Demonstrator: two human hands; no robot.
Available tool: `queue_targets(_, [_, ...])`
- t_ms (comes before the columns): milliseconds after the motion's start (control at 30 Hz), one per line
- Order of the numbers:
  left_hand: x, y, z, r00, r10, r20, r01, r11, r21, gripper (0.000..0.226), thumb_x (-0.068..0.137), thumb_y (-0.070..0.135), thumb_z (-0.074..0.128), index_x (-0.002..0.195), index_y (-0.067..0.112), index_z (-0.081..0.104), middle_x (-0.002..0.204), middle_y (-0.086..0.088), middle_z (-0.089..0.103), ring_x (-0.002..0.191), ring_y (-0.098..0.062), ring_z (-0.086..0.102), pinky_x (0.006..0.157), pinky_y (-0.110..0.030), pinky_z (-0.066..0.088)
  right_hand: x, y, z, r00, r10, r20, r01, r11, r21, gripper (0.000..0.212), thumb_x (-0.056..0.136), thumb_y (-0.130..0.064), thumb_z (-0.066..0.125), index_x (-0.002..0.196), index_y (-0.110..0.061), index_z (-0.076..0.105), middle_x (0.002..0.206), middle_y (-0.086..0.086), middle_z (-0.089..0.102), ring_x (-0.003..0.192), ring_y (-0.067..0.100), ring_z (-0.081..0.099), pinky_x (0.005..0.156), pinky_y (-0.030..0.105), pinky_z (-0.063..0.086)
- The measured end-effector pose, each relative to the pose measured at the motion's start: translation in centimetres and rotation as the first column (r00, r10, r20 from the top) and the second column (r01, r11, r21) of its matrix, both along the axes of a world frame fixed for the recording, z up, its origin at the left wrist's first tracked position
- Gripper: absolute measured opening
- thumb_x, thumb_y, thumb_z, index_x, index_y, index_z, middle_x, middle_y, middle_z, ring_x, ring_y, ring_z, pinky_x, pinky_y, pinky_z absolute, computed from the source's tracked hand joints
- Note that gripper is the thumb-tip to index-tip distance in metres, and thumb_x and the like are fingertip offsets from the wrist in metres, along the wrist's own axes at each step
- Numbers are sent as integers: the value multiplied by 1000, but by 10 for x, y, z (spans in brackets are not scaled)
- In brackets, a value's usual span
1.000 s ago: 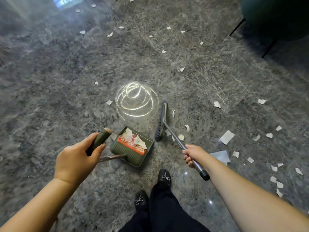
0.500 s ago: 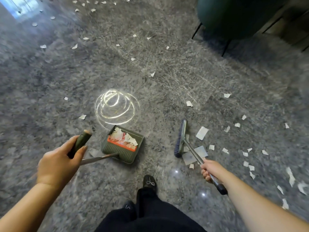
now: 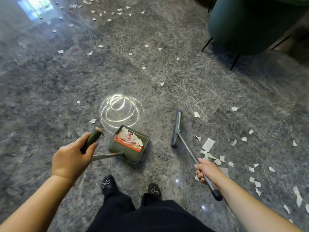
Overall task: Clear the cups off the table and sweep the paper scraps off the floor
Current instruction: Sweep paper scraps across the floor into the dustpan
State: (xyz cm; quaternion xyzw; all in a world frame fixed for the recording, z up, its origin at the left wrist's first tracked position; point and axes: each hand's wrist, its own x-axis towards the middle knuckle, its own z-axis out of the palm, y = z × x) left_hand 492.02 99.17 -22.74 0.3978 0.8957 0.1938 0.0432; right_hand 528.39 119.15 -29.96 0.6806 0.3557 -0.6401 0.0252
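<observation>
Right hand (image 3: 206, 171) grips broom (image 3: 185, 145) (arm outstretched).

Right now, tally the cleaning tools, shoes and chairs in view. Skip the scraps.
Brooms: 1, broom, held by the right hand
Dustpans: 1, green dustpan, its handle held by the left hand
Shoes: 2, black shoes
Chairs: 1, dark green chair
Total: 5

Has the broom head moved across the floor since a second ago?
Yes. The broom head has gone right, away from the dustpan and the light reflection, toward the scraps.
</observation>
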Motion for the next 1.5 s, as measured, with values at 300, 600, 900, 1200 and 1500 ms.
queue_targets(300, [-94,-25,4,999,-32,-43,34,998,47,33,80,34,74,109,30,62,59,-4,65,48,-32,61,48,-29,42,-165,-4,15,988,142,-64,-143,990,-18,48,97,1,42,143,-10,36,58,6,39,29,5,34,32,10,27])
queue_targets(600, [-217,-71,15,998,-52,-45,55,996,74,38,79,52,49,110,33,61,61,2,67,47,-27,62,45,-21,34,-325,-41,11,944,322,-73,-326,944,-48,57,97,-1,44,149,-16,28,58,6,42,32,6,38,32,15,30])
queue_targets(900, [-291,-113,12,989,133,-70,-131,991,36,51,77,51,45,106,19,73,63,-2,70,46,-26,63,43,-27,46,-452,-54,6,844,528,-88,-532,846,-26,53,94,2,43,145,-11,34,59,5,41,35,7,37,34,14,29])
queue_targets(1200, [-357,-108,-9,951,308,39,-303,947,-110,33,77,40,68,110,33,68,67,-1,71,58,-29,66,50,-28,46,-554,-13,-18,617,786,26,-787,617,13,22,88,7,41,100,-8,53,54,7,38,29,10,36,33,13,28])
queue_targets(1500, [-415,-66,-6,900,411,143,-386,906,-177,31,85,38,69,116,35,67,83,-4,73,79,-29,67,62,-31,44,-623,14,-38,390,916,90,-917,396,-57,27,85,9,37,83,-13,53,52,8,42,31,12,38,34,14,31])
